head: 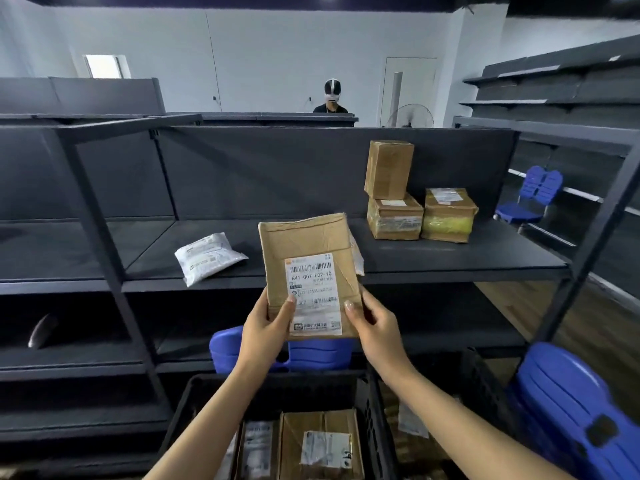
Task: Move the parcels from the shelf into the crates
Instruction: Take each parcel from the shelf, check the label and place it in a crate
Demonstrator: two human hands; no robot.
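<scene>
I hold a flat brown cardboard parcel (308,258) with a white barcode label upright in front of the dark shelf (415,265). My left hand (265,323) grips its lower left corner and my right hand (375,323) grips its lower right edge, thumbs on the front. On the shelf lie a white poly mailer (207,259) at the left and three brown boxes at the right: a tall one (389,169) stacked on a taped one (394,218), and one with yellow tape (448,216). Below my arms a black crate (194,403) holds several parcels (320,445).
A second black crate (481,382) stands to the right of the first. Blue plastic chairs are at the lower right (568,407), behind the shelf (538,197) and under my hands (318,353). Another person (332,98) with a headset stands beyond the shelving.
</scene>
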